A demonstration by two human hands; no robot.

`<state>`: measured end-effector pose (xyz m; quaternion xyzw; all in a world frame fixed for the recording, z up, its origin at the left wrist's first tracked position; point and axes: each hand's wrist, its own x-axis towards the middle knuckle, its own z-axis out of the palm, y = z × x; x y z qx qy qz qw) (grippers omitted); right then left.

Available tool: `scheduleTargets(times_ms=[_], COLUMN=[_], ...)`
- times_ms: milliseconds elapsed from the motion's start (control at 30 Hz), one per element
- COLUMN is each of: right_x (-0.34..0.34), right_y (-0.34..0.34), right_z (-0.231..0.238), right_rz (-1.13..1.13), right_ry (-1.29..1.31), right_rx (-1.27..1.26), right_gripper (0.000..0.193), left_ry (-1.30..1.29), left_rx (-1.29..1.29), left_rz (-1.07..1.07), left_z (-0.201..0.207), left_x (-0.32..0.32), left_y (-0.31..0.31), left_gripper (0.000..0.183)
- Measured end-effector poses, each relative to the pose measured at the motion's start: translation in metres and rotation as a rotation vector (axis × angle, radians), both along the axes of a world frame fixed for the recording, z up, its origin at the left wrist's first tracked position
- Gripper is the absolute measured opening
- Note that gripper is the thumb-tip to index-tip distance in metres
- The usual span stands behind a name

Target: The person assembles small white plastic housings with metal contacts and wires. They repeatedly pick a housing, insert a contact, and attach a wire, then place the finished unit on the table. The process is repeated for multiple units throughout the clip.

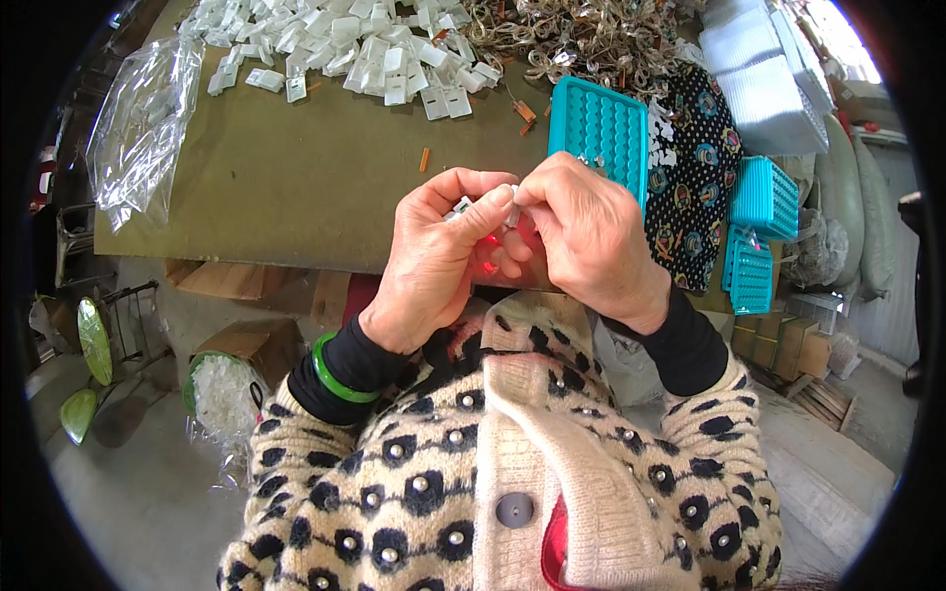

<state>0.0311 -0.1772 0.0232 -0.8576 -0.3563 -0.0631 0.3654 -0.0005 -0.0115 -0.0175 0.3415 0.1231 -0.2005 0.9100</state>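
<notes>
My left hand (439, 246) and my right hand (591, 227) meet over the near edge of the table. Between their fingertips is a small white plastic piece (513, 217), mostly covered by the fingers. My left thumb and fingers are closed on it, and my right thumb and forefinger pinch at its top. Part of another white plastic piece (461, 207) shows inside my left hand. A red glow falls on the left fingers. Just beyond my right hand lies a teal tray (601, 123) with rows of round pockets and a few small shiny bits near its front.
White plastic cases (394, 59) are heaped at the back, beside tangled brown wires (562, 34). An orange strip (425, 160) lies on the green tabletop (296, 187). Clear plastic (143, 128) hangs over the left edge. Stacked teal trays (764, 197) stand right of a patterned cloth (705, 148).
</notes>
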Motion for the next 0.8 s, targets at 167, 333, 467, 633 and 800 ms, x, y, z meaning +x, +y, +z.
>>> scheduleTargets(times_ms=[167,333,467,633,800], right_x=[0.008,0.01,0.008,0.007,0.009], right_y=[-0.005,-0.012,-0.011,-0.008,-0.008], right_z=[0.006,0.003,-0.005,-0.007,-0.004], right_rz=[-0.069,-0.049,-0.028,-0.022,-0.006], right_ry=[0.218,0.098,0.051,-0.056,0.053], right_rx=[0.108,0.053,0.067,0.007,0.034], right_gripper=[0.014,0.015,0.014,0.017,0.013], left_ry=[-0.002,0.05,0.04,0.008,0.016], left_rx=[-0.085,-0.152,-0.102,-0.042,-0.034], left_rz=[-0.023,-0.034,-0.028,0.003,-0.011], left_z=[-0.001,0.0,0.003,0.005,0.004], left_x=[0.006,0.008,0.007,0.005,0.006], left_y=[0.004,0.004,-0.001,-0.005,-0.003], left_gripper=[0.02,0.021,0.02,0.016,0.017])
